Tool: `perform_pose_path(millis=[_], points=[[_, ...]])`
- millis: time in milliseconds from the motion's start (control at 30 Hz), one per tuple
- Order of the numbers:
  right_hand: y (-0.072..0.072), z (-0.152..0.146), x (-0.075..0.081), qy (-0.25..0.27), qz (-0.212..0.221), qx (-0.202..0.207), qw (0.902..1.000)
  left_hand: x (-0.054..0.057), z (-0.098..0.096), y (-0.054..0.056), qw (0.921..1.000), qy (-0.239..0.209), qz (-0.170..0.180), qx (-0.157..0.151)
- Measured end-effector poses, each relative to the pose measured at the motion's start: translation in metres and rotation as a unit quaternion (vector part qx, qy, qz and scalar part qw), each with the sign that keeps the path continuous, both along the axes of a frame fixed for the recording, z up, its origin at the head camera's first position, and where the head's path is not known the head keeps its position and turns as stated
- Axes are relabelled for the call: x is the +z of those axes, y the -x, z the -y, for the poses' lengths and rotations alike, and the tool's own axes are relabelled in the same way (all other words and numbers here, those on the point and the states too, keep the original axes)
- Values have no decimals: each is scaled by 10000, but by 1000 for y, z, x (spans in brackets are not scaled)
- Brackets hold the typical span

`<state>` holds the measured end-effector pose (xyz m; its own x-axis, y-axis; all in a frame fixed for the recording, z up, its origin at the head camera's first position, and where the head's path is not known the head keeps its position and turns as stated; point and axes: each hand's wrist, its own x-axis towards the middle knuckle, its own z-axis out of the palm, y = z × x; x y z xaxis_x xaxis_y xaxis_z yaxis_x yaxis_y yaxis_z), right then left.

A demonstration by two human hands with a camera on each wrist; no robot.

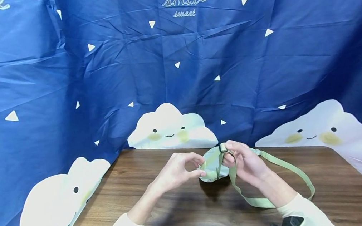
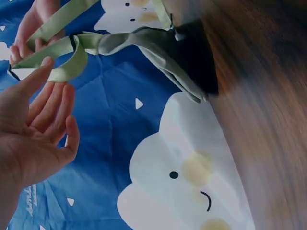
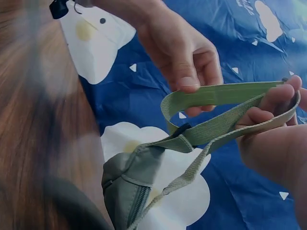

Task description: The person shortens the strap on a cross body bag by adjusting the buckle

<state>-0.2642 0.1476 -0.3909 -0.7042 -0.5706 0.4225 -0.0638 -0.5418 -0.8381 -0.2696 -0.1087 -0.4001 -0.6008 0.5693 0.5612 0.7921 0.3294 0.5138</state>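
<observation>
A small grey-green zippered bag [image 3: 125,184] hangs just above the table from its light green webbing strap [image 1: 289,167]. Thumb and fingers of my left hand [image 1: 178,171] pinch a loop of that strap, left of the bag. To the right, my right hand [image 1: 245,163] grips the strap beside a dark slider buckle [image 1: 223,147]. Between the hands the webbing runs doubled, as the right wrist view shows. The rest of the strap droops in a wide curve past the right forearm. Part of the bag is hidden behind webbing in the head view.
The wood-grain table [image 1: 121,204] spreads beneath both hands. A blue curtain [image 1: 178,81] with white triangles and smiling clouds stands behind and beside it. Dark devices [image 1: 287,224] are worn at the wrists.
</observation>
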Motion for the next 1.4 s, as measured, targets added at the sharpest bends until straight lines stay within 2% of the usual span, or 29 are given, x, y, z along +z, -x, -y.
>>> perform_pose_path(millis=[133,233,367,467,600,733,933,1133,1267,1400], points=[[4,0,1,184,58,130,9997,2,3,4,10000,17,22,79],[5,3,0,119,110,168,9997,3,5,6,10000,73,-7,55],[4,9,0,-550,-110,-278,9980,5,4,7,9998,-11,-166,-114],[3,14,0,-1194,-406,-658,9898,10,2,6,9990,-264,-320,-193],[3,19,-1,-1672,-690,-807,9802,17,0,2,9978,-469,-446,-173],[4,20,-1,-1917,-907,-765,9743,21,0,1,9977,-489,-437,-172],[6,15,0,-2017,-836,-577,9742,22,3,2,9968,-615,-424,-301],[6,15,-3,-2302,-945,-740,9657,19,2,1,9960,-598,-426,-515],[3,17,-2,-2513,-979,-802,9596,18,3,0,9968,-521,-401,-462],[3,18,-1,-2574,-975,-771,9583,20,4,-2,9974,-497,-370,-368]])
